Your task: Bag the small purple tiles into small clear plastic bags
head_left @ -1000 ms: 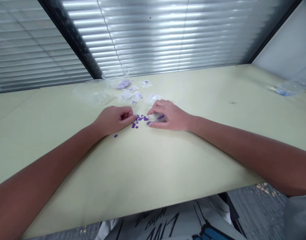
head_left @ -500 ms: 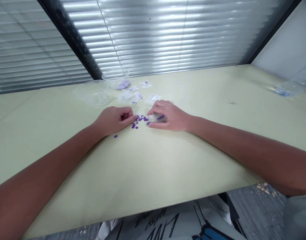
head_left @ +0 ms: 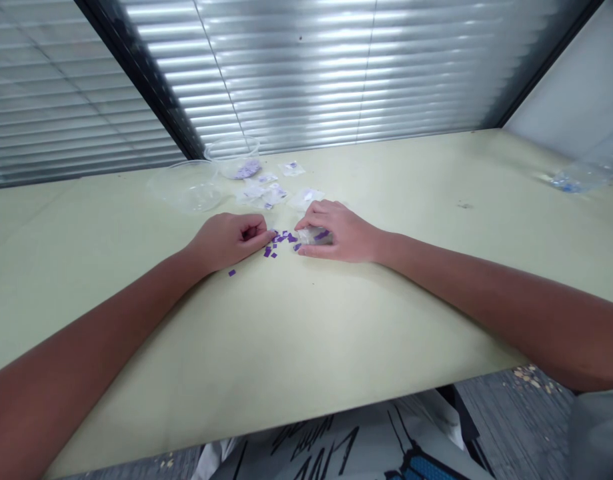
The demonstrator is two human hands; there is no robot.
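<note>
My left hand [head_left: 233, 239] rests on the table with fingers curled, thumb and forefinger pressed together at the edge of a scatter of small purple squares [head_left: 292, 238]. Whatever lies in that pinch is too small to make out. One stray purple square [head_left: 231, 273] lies by itself below the left wrist. Facing it from the right, my right hand [head_left: 339, 231] curves around a small clear plastic bag [head_left: 306, 236], thumb on the near side and fingers on the far side. Some purple shows inside the bag; the palm covers its rear part.
Behind the hands lie several small clear packets [head_left: 261, 193] with purple bits. A clear tub [head_left: 232, 157] with purple pieces and another clear container [head_left: 183, 187] stand near the window blinds. A clear plastic bottle [head_left: 589, 163] lies at the far right.
</note>
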